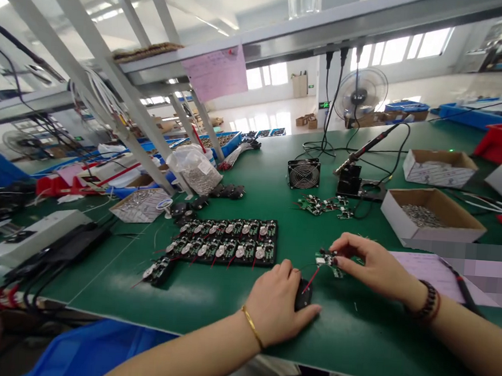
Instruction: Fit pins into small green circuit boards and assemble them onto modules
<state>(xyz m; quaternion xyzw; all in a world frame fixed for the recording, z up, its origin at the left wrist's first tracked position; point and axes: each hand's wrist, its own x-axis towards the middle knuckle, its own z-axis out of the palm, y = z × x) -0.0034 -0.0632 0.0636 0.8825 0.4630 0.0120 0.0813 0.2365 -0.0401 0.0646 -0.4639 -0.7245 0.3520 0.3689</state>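
On the green table (209, 299), a small circuit board (328, 261) is pinched between the fingers (339, 259) of the right hand (378, 268), held just above the surface. A black round part (303, 295) is partly covered by the left hand (277, 307), its fingers clenched around it. A red wire (311, 279) is seen running from the part toward the board. Rows of boards (221, 243) are laid out to the left. Further off, a soldering iron (368, 147) is set by its stand (349, 180), near a small fan (303, 173) and a cardboard box (433, 215) of metal parts.
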